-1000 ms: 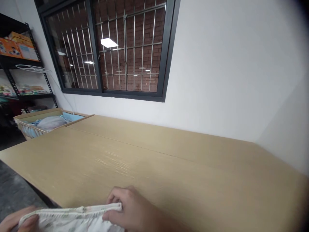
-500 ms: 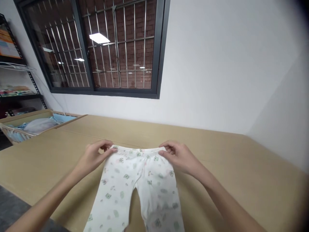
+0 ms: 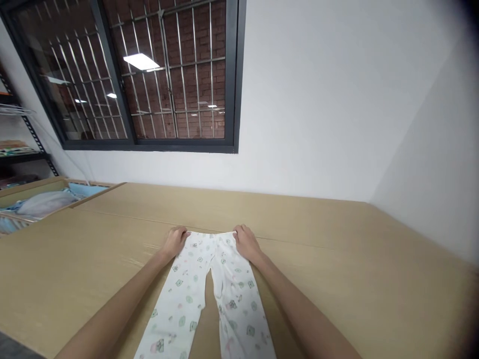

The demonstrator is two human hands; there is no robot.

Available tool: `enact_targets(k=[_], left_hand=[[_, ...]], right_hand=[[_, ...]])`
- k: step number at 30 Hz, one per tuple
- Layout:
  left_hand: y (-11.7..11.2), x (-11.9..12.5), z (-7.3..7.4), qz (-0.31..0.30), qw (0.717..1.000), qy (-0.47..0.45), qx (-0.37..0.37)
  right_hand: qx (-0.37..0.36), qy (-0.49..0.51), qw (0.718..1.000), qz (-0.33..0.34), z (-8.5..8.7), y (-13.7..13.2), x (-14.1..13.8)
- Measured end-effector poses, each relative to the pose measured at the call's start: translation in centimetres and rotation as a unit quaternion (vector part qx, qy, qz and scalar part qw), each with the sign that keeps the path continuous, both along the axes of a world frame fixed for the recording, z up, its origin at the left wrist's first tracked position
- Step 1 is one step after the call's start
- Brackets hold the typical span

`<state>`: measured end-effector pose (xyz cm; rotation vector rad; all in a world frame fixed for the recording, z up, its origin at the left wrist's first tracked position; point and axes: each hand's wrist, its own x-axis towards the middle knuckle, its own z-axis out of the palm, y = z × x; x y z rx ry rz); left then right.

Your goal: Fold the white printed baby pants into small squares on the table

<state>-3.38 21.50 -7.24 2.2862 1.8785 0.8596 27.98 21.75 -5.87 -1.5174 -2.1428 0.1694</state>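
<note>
A small pair of white trousers (image 3: 204, 294) with a green and pink print lies flat on the light wooden table (image 3: 337, 259), waistband away from me and the two legs running toward the near edge. My left hand (image 3: 175, 241) grips the left corner of the waistband. My right hand (image 3: 245, 243) grips the right corner. Both arms stretch out across the table on either side of the trousers.
A wicker basket (image 3: 22, 212) with blue and pale cloth in it stands at the table's left end. Behind it is a black shelf rack (image 3: 18, 149). A barred window (image 3: 149, 75) and a white wall run behind the table; another wall closes the right side.
The trousers came up from the near edge and were carried farther across the table, then laid flat. Both hands moved away from me with the waistband.
</note>
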Motion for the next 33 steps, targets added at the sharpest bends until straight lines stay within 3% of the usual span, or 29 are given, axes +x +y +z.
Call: enact_targets(k=[6,16,21,29,33], left_hand=[[3.3,-0.4,-1.7,0.021,1.000,-0.019,0.005],[7.0,-1.3,-3.0,-0.008,0.995,-0.086,-0.045],[7.5,-1.4,-2.6,-0.024,0.993,-0.101,-0.055],[7.6,-0.8,-1.9,0.005,0.988,-0.127,-0.083],[7.3,-0.2,-0.4,0.019,0.986,-0.140,-0.093]], right_hand=[[0.020,-0.066,0.997,-0.032,-1.8,2.2,-0.8],[0.011,-0.104,0.994,-0.008,-1.5,5.4,0.1],[0.003,-0.082,0.997,0.012,-1.7,6.2,0.7],[0.000,-0.028,1.000,0.009,-1.8,6.1,0.5],[-0.003,-0.010,1.000,0.013,-1.8,5.8,0.6]])
